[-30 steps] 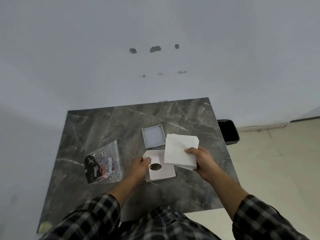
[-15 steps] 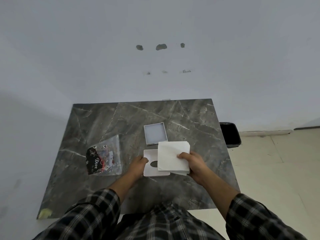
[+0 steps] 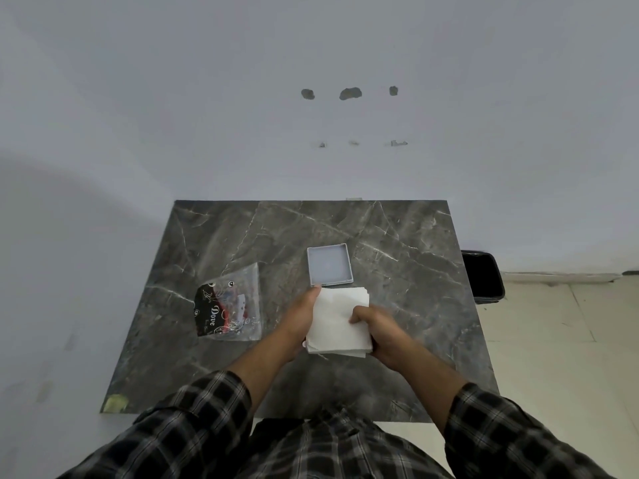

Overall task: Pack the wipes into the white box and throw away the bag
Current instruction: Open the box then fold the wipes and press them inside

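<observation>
At the near middle of the dark marbled surface, my two hands hold the stack of wipes between them. My left hand grasps the stack's left edge, thumb tip up at its far corner; my right hand is closed on its right side, fingers curled over the top sheet. The stack lies flat and square, low over the surface, and it hides whatever is directly beneath it, so I cannot tell whether the white box sits under it or whether the wipes have begun to enter a box. Just beyond the stack, nearly touching its far edge, lies a shallow square tray, pale grey-white, open side up and empty; it may be a lid or the other half of the box, but I cannot confirm which. The bag, clear plastic with dark printing, lies flat to the left, apart from my hands, and appears emptied of wipes. A black bin stands on the floor off the far right edge of the surface. My assessment: the wipes are out of the bag, which counts as done; seating them in the box, closing it, and carrying the bag to the bin remain outstanding.
</observation>
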